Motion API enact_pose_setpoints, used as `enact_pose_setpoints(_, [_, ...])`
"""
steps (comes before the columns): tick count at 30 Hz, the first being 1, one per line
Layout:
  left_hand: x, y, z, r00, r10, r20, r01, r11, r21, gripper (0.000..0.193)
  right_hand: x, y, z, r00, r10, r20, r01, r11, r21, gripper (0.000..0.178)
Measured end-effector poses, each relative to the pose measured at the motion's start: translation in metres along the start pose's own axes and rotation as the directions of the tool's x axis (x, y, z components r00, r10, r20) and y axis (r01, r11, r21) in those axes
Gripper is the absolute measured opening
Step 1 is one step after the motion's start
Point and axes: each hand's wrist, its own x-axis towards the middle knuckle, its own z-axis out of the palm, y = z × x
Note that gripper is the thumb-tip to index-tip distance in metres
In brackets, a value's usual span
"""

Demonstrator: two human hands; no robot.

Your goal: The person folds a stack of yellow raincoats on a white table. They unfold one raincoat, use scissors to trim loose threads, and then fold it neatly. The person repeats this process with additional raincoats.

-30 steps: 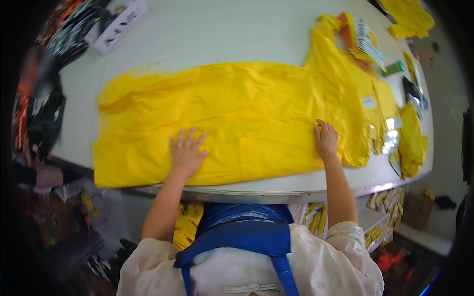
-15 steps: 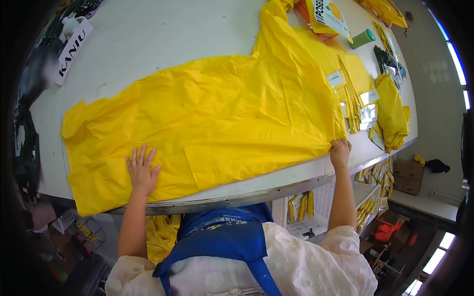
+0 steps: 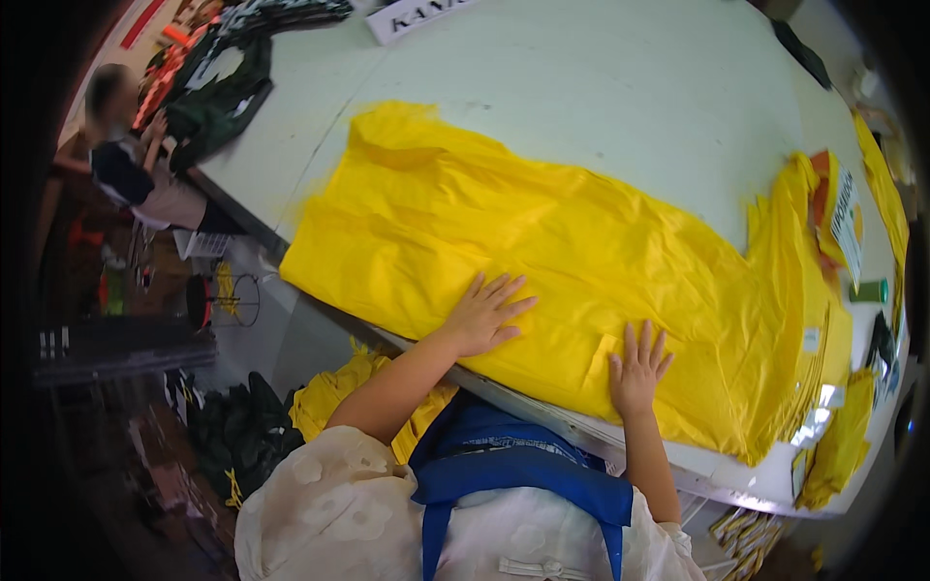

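Left hand (image 3: 484, 315) lay flat, fingers spread, palm down on one large yellow thin-fabric garment (image 3: 572, 261); it gripped nothing. Right hand (image 3: 636, 363) lay likewise flat and spread on the same garment, nearer its front hem, beside a small raised fold. The garment was spread across the pale grey-white worktop (image 3: 620, 87), its lower edge along the worktop's near rim. Smoothing of this kind is judged to go best with both palms pressing evenly and sliding outward from the garment's middle, so the fold is flattened rather than trapped. Beyond the garment's far end lay one stack of folded yellow garments (image 3: 819, 329) and one small green cylinder (image 3: 869, 290); the count of pieces in the stack could not be told.
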Motion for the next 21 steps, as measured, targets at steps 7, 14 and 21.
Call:
enact_pose_setpoints(7, [-0.196, -0.226, -0.088, 0.565, -0.794, -0.225, 0.811, 0.483, 0.33, 0.054, 0.0, -0.001, 0.013, 1.0, 0.027, -0.004, -0.028, 0.99, -0.14, 0.056])
enact_pose_setpoints(14, [-0.05, -0.311, -0.153, 0.669, -0.583, -0.46, 0.589, 0.794, -0.149, 0.058, 0.002, 0.0, 0.014, 0.998, 0.057, 0.014, -0.053, 0.983, -0.177, 0.056])
enact_pose_setpoints(21, [0.099, -0.419, -0.172, 0.393, -0.906, -0.158, 0.701, 0.406, -0.586, 0.079, 0.039, 0.015, -0.026, 0.995, 0.035, -0.096, -0.035, 0.999, 0.008, 0.046])
